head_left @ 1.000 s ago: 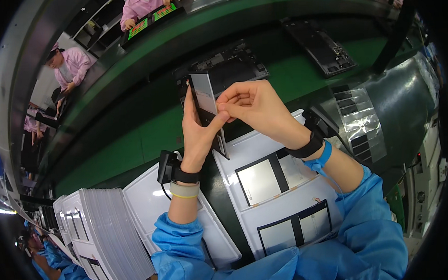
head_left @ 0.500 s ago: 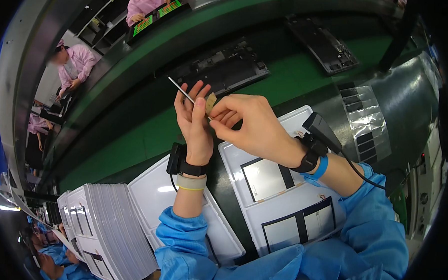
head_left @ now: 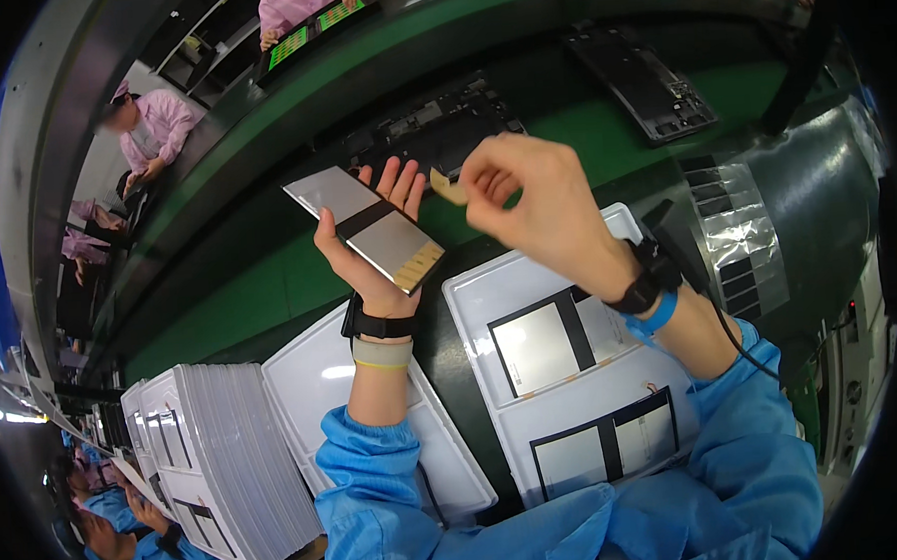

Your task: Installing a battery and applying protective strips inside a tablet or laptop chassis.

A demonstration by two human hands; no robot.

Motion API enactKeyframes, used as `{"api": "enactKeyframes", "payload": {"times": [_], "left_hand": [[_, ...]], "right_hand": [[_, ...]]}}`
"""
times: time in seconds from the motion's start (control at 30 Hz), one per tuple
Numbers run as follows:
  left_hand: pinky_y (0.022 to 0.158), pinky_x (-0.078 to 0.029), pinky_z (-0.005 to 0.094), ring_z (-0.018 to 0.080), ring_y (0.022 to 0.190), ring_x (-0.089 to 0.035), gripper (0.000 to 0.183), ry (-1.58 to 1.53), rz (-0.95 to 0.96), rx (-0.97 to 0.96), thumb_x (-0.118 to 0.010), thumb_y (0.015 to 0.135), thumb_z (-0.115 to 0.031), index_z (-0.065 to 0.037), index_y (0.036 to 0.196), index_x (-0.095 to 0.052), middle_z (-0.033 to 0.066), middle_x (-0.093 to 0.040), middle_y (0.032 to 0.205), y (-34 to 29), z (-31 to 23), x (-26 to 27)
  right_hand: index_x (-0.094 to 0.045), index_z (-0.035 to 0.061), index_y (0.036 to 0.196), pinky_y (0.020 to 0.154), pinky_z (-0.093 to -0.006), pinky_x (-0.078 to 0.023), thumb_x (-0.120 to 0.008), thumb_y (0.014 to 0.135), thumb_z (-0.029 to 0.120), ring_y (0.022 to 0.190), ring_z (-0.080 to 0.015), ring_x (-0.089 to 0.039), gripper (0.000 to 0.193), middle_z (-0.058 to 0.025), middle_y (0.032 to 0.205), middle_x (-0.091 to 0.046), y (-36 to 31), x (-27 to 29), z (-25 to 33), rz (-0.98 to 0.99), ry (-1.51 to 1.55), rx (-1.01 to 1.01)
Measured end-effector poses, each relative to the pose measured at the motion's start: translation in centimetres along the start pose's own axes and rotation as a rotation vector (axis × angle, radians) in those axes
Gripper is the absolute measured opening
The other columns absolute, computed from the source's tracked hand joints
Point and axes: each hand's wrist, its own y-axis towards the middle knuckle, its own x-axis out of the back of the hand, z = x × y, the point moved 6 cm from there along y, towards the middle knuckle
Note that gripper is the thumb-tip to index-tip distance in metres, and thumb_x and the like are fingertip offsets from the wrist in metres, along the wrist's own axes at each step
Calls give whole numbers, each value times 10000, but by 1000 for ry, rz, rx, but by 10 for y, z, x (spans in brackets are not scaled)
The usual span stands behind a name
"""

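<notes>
The silver battery pack (head_left: 365,220) has turned from edge-on to face-up. It sits in the left hand (head_left: 365,286), above the green surface (head_left: 239,289), thumb at its edge, fingers under it. The right hand (head_left: 547,194) has moved away, its fingers pinching a yellow strip (head_left: 447,188), so that piece looks free. Yellow bits (head_left: 418,267) sit on the pack's end.
</notes>
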Motion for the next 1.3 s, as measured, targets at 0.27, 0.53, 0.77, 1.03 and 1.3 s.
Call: {"api": "enactKeyframes", "payload": {"times": [0.27, 0.53, 0.77, 1.03, 1.3], "left_hand": [[1132, -445, 490, 425, 1241, -574, 689, 180, -194, -199, -491, 979, -559, 7, 1370, -461, 276, -557, 1322, 1, 1, 14], [1110, -452, 496, 413, 1195, -599, 694, 268, -139, -249, -449, 1000, -558, -27, 1448, -423, 274, -557, 1329, -5, 0, 3], [1148, -417, 513, 434, 1262, -552, 826, -123, 130, 124, -477, 915, -628, -5, 1458, -466, 257, -547, 1384, -4, 16, -13], [1187, -387, 519, 458, 1307, -525, 861, -326, 259, 237, -478, 939, -622, 55, 1470, -434, 271, -527, 1426, 3, 5, -8], [966, -542, 423, 332, 1101, -674, 866, 1012, 438, -259, -739, 858, -405, 20, 1532, -401, 239, -595, 1359, -13, -5, -62]], "right_hand": [[-660, -5, 902, 610, -353, -554, -740, 835, 6, 673, -268, -676, 105, -121, 823, -622, -56, -56, 38, 153, -131, 241], [-673, -26, 824, 642, -325, -583, -760, 829, 30, 694, -261, -717, 103, -131, 788, -687, -49, -52, 26, 257, 97, 30], [-698, -14, 806, 639, -297, -575, -762, 779, 52, 657, -186, -725, 95, -119, 703, -701, -34, -16, 24, 121, -31, -70], [-720, -18, 1056, 683, -221, -536, -687, 945, 38, 803, -67, -678, 128, -47, 938, -740, -82, 195, 59, -246, -238, -248], [-718, 15, 1083, 738, -274, -522, -660, 986, 141, 803, -113, -677, 169, -61, 893, -735, -341, 416, 45, -658, -1029, -651]]}}
